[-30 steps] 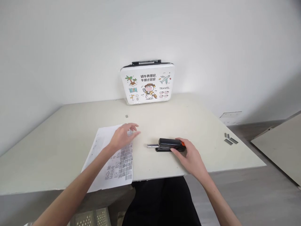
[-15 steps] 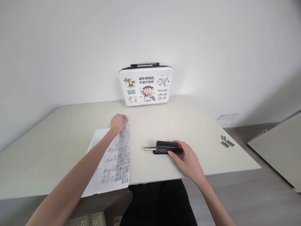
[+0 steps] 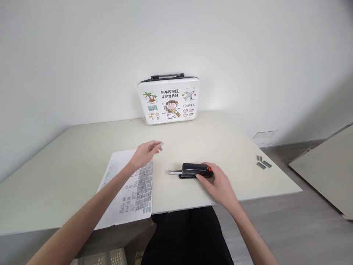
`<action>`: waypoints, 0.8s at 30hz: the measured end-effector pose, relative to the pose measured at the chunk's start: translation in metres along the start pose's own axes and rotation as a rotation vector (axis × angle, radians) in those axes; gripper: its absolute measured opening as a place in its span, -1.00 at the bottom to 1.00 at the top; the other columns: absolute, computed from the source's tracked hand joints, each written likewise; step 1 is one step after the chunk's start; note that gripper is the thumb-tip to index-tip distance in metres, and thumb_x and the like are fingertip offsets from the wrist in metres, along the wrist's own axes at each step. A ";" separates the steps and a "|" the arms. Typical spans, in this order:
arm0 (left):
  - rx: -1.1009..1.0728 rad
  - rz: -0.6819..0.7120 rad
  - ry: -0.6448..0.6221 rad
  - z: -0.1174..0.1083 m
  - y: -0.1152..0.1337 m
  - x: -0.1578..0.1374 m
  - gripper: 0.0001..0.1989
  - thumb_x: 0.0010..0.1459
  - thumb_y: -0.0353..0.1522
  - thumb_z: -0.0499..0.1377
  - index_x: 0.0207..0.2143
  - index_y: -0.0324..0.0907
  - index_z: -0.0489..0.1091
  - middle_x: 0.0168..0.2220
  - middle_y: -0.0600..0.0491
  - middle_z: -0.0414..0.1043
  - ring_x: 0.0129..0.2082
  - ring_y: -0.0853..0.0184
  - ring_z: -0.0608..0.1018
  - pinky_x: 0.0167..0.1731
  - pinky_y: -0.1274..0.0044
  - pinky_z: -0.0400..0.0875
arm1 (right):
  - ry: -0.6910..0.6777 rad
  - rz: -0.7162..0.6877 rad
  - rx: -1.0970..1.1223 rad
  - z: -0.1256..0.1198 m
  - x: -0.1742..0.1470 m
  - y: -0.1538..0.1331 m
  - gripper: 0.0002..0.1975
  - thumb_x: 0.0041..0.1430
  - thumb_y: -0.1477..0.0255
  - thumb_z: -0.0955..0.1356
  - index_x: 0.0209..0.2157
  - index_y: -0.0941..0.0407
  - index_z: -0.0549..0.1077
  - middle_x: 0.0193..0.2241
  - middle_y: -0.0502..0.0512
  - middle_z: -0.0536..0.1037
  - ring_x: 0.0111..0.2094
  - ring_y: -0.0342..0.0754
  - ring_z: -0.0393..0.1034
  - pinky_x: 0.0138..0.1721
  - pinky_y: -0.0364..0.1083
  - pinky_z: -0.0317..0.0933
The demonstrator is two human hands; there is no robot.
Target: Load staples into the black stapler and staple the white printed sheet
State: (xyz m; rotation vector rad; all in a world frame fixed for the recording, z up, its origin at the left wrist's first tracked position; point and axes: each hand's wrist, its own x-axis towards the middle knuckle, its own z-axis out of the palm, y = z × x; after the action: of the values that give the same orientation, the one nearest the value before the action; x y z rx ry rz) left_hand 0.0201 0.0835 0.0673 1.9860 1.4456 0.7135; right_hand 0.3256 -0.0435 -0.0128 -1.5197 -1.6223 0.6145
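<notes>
Between the fingertips of my left hand is a small grey strip of staples, held above the table by the top edge of the printed paper. My right hand grips the back end of a black stapler with an orange part at its rear. The stapler lies on the table, and its metal staple tray sticks out of the front, pointing left. My palm and fingers hide part of the stapler's rear.
A white cartoon-printed case with a black handle leans against the wall behind the table. Several grey staple strips lie near the table's right edge. A pale panel stands on the floor at the right.
My left hand has lifted off the paper's top edge and moved right and toward the stapler, with the staple strip in its fingers. My right hand stays on the stapler.
</notes>
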 end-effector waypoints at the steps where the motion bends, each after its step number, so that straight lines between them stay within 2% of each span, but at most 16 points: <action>1: -0.025 0.015 -0.018 0.003 0.007 -0.008 -0.52 0.33 0.00 0.08 0.06 -0.10 0.51 -0.15 0.01 0.66 -0.21 0.24 0.66 -0.09 0.42 0.54 | -0.002 -0.001 0.001 0.000 0.000 0.000 -0.55 0.33 0.02 0.34 0.11 -0.03 0.42 0.05 0.18 0.57 0.06 0.19 0.47 0.04 0.17 0.39; 5: -0.067 0.066 -0.069 0.016 0.028 -0.033 -0.58 0.36 -0.05 0.09 0.10 -0.05 0.46 -0.21 0.05 0.63 -0.25 0.27 0.64 -0.10 0.41 0.53 | -0.006 -0.001 0.004 -0.001 0.001 0.000 -0.54 0.32 0.02 0.34 0.10 -0.02 0.42 0.05 0.18 0.57 0.06 0.18 0.47 0.04 0.16 0.40; 8: -0.026 0.082 -0.062 0.025 0.034 -0.045 -0.63 0.35 -0.08 0.13 0.05 -0.03 0.52 -0.23 0.07 0.61 -0.24 0.26 0.63 -0.09 0.40 0.52 | -0.010 0.001 0.001 -0.001 0.001 0.000 -0.55 0.32 0.03 0.35 0.10 -0.02 0.42 0.05 0.17 0.57 0.05 0.16 0.47 0.02 0.14 0.41; 13: 0.051 0.101 -0.050 0.034 0.035 -0.057 -0.67 0.38 -0.11 0.14 0.02 -0.01 0.57 -0.21 0.08 0.63 -0.21 0.23 0.63 -0.18 0.43 0.49 | -0.009 0.004 0.000 0.000 0.001 0.000 -0.59 0.33 0.07 0.36 0.10 -0.05 0.42 0.05 0.14 0.57 0.05 0.15 0.47 0.02 0.14 0.40; 16: 0.090 0.143 -0.028 0.037 0.033 -0.063 -0.69 0.40 -0.11 0.13 -0.01 -0.02 0.57 -0.20 0.08 0.62 -0.26 0.25 0.60 -0.23 0.43 0.47 | -0.011 0.007 -0.005 0.000 0.001 -0.001 -0.60 0.33 0.08 0.36 0.10 -0.06 0.41 0.05 0.11 0.57 0.05 0.14 0.46 0.04 0.14 0.39; 21: 0.145 0.218 -0.044 0.044 0.030 -0.072 -0.72 0.43 -0.15 0.10 -0.06 -0.04 0.55 -0.08 0.06 0.57 -0.19 0.25 0.59 -0.15 0.40 0.46 | -0.008 0.012 -0.006 0.000 0.000 -0.001 -0.60 0.32 0.08 0.37 0.10 -0.06 0.41 0.05 0.11 0.57 0.05 0.14 0.45 0.04 0.14 0.39; 24: 0.177 0.241 -0.064 0.047 0.029 -0.074 -0.73 0.45 -0.17 0.08 -0.05 -0.05 0.52 -0.07 0.06 0.56 -0.22 0.26 0.59 -0.14 0.38 0.47 | -0.006 0.013 -0.004 0.000 0.000 0.000 -0.59 0.32 0.07 0.37 0.10 -0.05 0.41 0.04 0.11 0.57 0.05 0.13 0.46 0.04 0.14 0.39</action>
State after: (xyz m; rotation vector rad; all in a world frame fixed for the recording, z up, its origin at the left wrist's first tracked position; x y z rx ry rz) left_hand 0.0518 -0.0014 0.0494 2.3259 1.2824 0.6334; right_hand 0.3257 -0.0432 -0.0123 -1.5346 -1.6201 0.6236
